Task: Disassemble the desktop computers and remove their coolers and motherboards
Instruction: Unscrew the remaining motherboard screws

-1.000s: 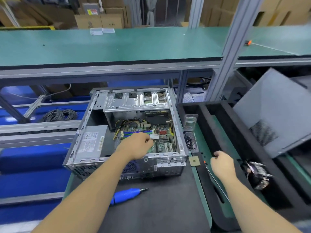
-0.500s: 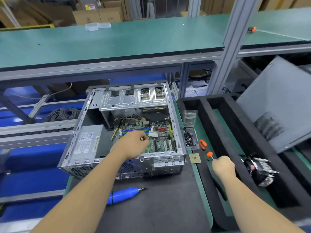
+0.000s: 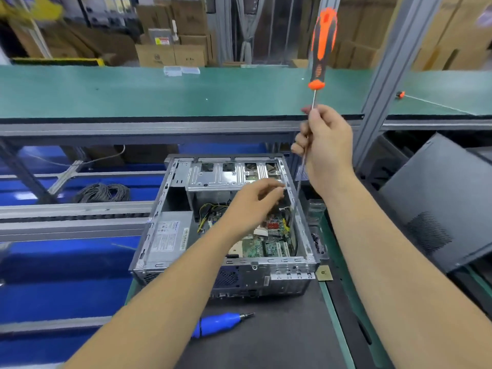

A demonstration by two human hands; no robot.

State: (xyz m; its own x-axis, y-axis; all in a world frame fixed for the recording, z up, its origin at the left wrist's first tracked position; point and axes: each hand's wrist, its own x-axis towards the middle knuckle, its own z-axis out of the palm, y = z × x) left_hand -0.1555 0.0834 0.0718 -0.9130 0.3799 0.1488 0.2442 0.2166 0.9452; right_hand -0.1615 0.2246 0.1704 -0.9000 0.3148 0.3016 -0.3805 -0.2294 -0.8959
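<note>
Lifted since earlier, the right hand (image 3: 326, 145) grips the long orange-handled screwdriver (image 3: 320, 46) mid-shaft, handle up; left hand (image 3: 255, 201) fingers loosely curled, holding nothing visible, over the open grey metal computer case (image 3: 170, 235).

You are looking at no text you can actually read. The power supply (image 3: 170, 237) inside the open computer case (image 3: 226, 265) is carrying a white label with fine print, too small to make out. Far behind the case, a cardboard box (image 3: 162, 41) is showing a red-and-yellow sticker, also illegible.
</note>
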